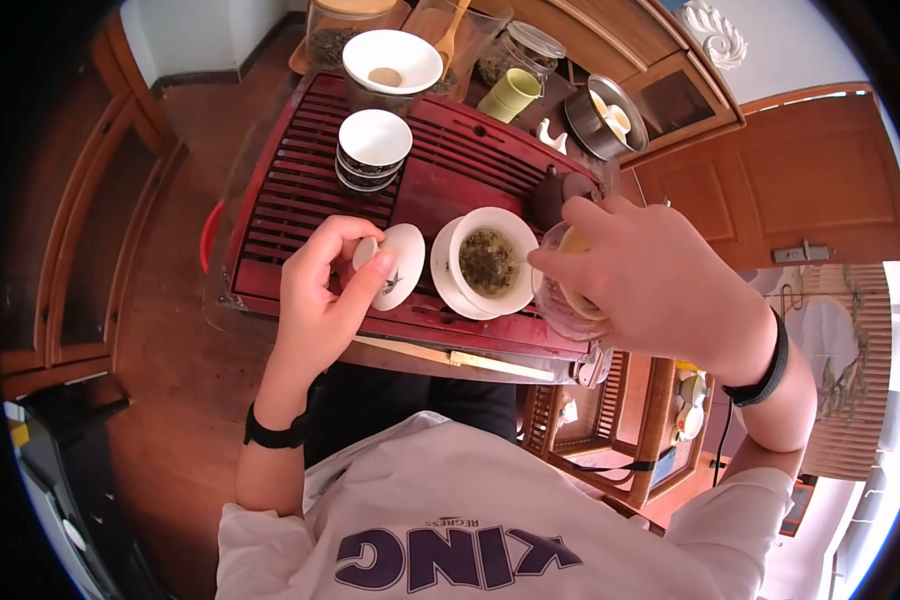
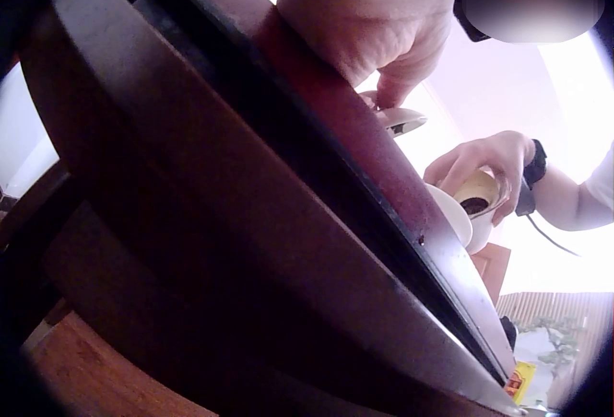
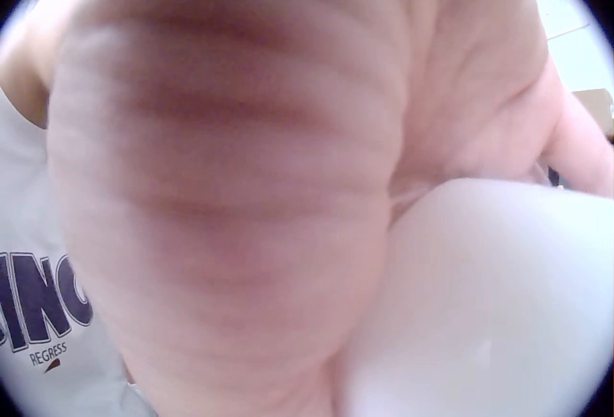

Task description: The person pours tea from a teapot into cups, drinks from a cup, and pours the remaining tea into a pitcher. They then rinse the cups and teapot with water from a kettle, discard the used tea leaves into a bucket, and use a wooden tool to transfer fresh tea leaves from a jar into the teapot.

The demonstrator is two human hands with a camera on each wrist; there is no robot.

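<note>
My left hand (image 1: 325,285) pinches a white porcelain lid (image 1: 402,268) by its knob, tilted on edge above the tea tray (image 1: 420,190). Beside it a white lidded-bowl cup (image 1: 511,300), its wet tea leaves (image 1: 490,262) showing, stands on a white saucer (image 1: 450,292). From above, my right hand (image 1: 650,275) grips a clear glass pitcher (image 1: 560,312) just right of that cup, fingertips right at its rim. A pale yellow round piece (image 2: 477,187) with a dark opening sits under the right fingers. In the right wrist view the hand itself hides most of the pitcher.
Stacked small cups (image 1: 374,150) and a white funnel-shaped bowl (image 1: 393,62) stand at the tray's far left. Behind are tea jars (image 1: 518,52), a green cup (image 1: 511,95) and a metal pot (image 1: 605,120). A dark teapot (image 1: 560,195) is near the right hand. Light wooden tongs (image 1: 420,352) lie along the front edge.
</note>
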